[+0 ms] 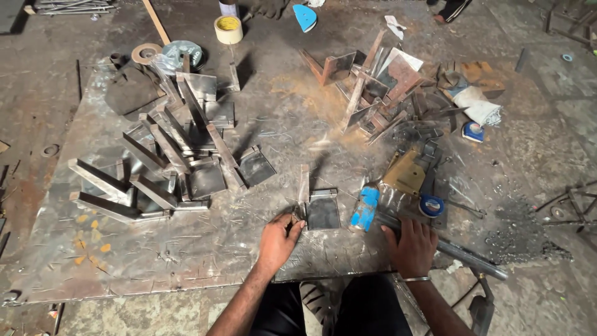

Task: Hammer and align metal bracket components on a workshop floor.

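My left hand (278,239) pinches the near edge of an upright metal strip (303,190) that stands beside a small flat steel plate (324,210) on the big steel sheet (186,255). My right hand (411,247) rests palm down on a long grey metal bar (466,258) at the sheet's near right edge. A blue-handled tool (365,208) lies just left of my right hand, next to the small plate.
Several welded angle brackets (168,168) lie piled on the left. A heap of rusty plates (373,87) sits at the far right. A tape roll (228,29), a blue tape measure (431,205), a yellowish bracket (404,172) and a white cloth (482,106) lie around.
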